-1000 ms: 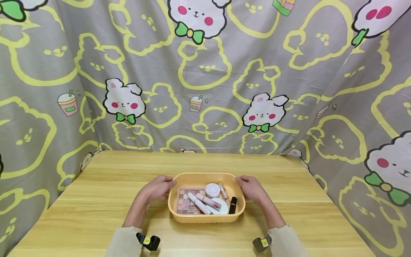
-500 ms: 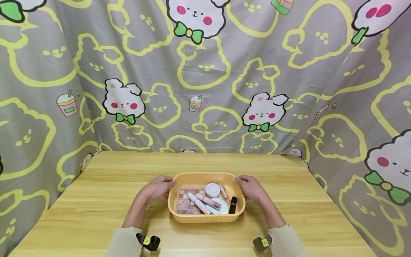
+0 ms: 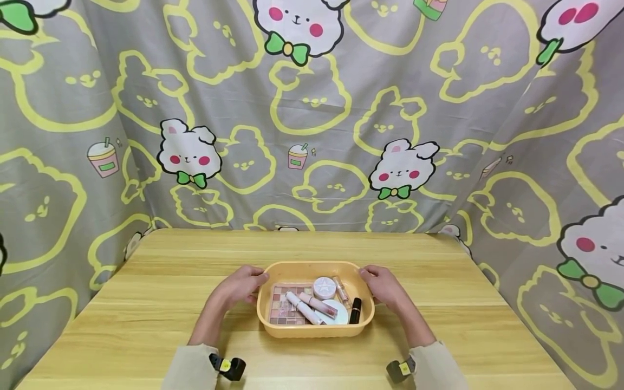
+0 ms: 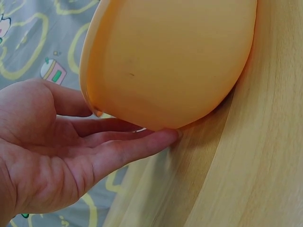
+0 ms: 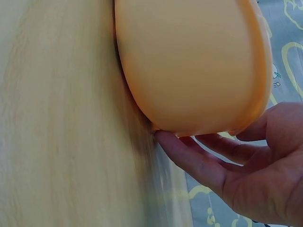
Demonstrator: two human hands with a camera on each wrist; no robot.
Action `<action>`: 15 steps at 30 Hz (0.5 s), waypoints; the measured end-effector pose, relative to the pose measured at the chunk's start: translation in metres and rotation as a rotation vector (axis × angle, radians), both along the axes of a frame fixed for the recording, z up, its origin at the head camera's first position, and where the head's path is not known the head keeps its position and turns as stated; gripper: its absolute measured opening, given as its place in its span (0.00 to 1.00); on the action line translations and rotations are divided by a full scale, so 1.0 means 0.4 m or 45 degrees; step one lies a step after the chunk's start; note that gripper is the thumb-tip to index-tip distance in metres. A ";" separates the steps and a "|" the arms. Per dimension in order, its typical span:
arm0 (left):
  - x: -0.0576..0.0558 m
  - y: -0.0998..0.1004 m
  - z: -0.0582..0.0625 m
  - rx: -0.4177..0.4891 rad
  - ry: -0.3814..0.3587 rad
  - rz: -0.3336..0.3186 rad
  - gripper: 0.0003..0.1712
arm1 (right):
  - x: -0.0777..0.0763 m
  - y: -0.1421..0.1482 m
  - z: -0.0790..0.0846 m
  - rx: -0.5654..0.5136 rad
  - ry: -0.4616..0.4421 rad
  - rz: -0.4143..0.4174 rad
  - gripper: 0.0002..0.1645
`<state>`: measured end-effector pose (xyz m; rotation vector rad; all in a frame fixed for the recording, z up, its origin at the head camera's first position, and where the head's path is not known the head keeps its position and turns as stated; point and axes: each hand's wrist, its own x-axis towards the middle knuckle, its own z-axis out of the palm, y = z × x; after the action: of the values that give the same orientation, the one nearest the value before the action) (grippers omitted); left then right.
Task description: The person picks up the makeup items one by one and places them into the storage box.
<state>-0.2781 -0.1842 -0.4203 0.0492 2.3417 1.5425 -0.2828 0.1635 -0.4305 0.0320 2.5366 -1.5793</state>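
A yellow-orange plastic basin (image 3: 317, 332) rests on the wooden table. My left hand (image 3: 242, 284) holds its left end, thumb at the rim and fingers against the outer wall, as the left wrist view shows. In the same way my right hand (image 3: 383, 286) grips the right end. Inside lie a checkered makeup palette (image 3: 283, 311), a white tube (image 3: 304, 307), a pink lip gloss (image 3: 318, 304), a round jar (image 3: 324, 288) with a star on its lid, a white compact (image 3: 339, 311), a clear slim tube (image 3: 342, 291) and a black lipstick (image 3: 356, 310).
The wooden table (image 3: 146, 303) extends around the basin on all sides. A grey curtain (image 3: 331, 216) with bunny prints hangs along the back, left and right. Each wrist wears a small black camera, the left camera (image 3: 233, 368) and the right camera (image 3: 398, 370).
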 end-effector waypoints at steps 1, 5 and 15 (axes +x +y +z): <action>0.000 0.001 0.000 -0.005 0.002 -0.008 0.26 | 0.000 0.002 -0.001 0.000 -0.002 -0.003 0.24; 0.002 0.004 0.003 0.004 0.001 -0.007 0.26 | -0.003 0.007 -0.003 -0.005 0.003 -0.010 0.23; 0.004 0.003 0.009 -0.024 0.002 0.017 0.27 | -0.006 0.004 0.002 0.066 0.035 -0.005 0.22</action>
<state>-0.2764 -0.1830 -0.4168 0.0298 2.3618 1.5274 -0.2851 0.1652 -0.4298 0.0210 2.5995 -1.5260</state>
